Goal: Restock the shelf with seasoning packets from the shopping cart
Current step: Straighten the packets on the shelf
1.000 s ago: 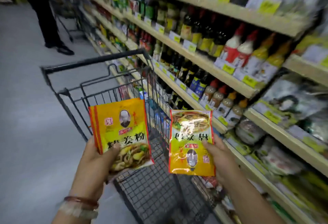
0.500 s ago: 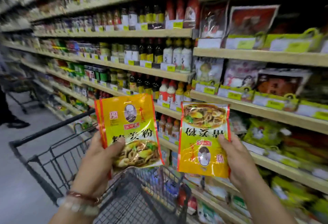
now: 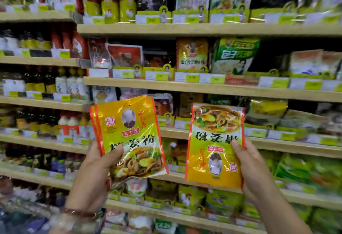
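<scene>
Yellow packets (image 3: 129,131) upright lengthwise: left hand (image 3: 94,174) grips one upright, right hand (image 3: 253,167) grips another (image 3: 214,146) inverted

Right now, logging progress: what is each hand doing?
Left hand: holds an upright yellow packet.
Right hand: holds an upside-down yellow packet.

Wooden shelves (image 3: 203,87) stocked with seasoning packets (image 3: 192,54) and bottles (image 3: 61,83)

We see dark bottles (image 3: 37,83) with white bottles (image 3: 71,85) beside them, a green bag (image 3: 235,55) higher up, and yellow price tags (image 3: 192,78).
</scene>
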